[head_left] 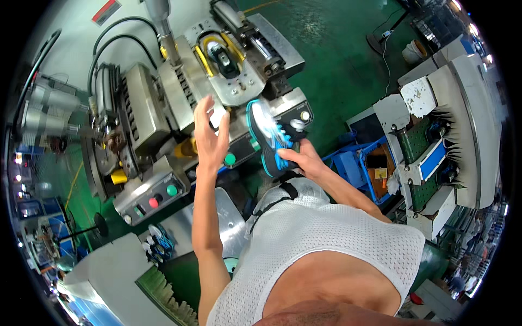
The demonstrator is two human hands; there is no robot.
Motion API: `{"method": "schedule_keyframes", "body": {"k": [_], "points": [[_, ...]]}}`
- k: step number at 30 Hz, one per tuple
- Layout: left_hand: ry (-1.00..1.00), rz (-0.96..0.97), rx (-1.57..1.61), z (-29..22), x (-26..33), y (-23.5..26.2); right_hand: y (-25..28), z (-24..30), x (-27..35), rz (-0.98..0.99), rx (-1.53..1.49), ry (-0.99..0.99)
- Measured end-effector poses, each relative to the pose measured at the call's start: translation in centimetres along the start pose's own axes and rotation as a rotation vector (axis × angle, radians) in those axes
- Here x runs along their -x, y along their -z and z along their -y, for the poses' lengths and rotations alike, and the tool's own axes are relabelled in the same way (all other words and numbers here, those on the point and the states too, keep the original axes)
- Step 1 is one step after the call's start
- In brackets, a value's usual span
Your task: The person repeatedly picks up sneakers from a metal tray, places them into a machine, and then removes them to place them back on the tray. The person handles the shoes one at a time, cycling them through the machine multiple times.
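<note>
My right hand [305, 159] grips a black, white and blue sneaker [267, 126] near one end, thumb on its blue side. The sneaker is tilted on its side, with its dark sole edge toward my left hand. My left hand [211, 135] is raised in front of the machine, fingers apart and nothing in them. Beyond both hands, a dark shoe-shaped piece with some white [222, 58] sits in the press's metal station [247, 89], between yellow pads. A control panel [154, 200] with green and red buttons lies left of my left hand.
A second press station [144, 103] stands at the left. Several sneakers [159, 244] lie on a surface at lower left. To my right are a blue crate [375, 187] and a conveyor unit [462, 130] with a dark bristle curtain. A bucket [414, 52] stands on the green floor.
</note>
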State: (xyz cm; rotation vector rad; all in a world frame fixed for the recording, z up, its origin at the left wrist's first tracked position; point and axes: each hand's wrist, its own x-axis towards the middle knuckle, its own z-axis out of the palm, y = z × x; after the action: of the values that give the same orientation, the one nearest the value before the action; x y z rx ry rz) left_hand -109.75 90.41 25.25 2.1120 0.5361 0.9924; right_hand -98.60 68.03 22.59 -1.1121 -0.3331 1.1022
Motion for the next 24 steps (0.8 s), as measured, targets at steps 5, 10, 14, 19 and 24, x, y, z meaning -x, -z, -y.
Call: {"method": "schedule_keyframes", "body": {"k": [5, 10, 14, 19, 24], "points": [[0.382, -0.098, -0.047, 14.4, -12.4, -8.6, 3.6, 3.7, 0.1, -0.204, -0.169, -0.042], [0.481, -0.067, -0.389, 24.0, -17.4, -16.0, 6.9, 3.0, 0.5, -0.271, -0.201, 0.06], [0.472, -0.036, -0.294, 28.3, -17.7, -14.5, 5.7, 4.1, -0.7, -0.343, -0.175, 0.022], [0.869, 0.102, 0.457, 18.1, -18.1, -6.2, 4.7, 5.3, -6.3, -0.182, -0.048, 0.11], [0.608, -0.124, 0.528, 8.9, -3.4, 2.5, 0.4, 6.6, -20.8, -0.014, 0.372, 0.333]]}}
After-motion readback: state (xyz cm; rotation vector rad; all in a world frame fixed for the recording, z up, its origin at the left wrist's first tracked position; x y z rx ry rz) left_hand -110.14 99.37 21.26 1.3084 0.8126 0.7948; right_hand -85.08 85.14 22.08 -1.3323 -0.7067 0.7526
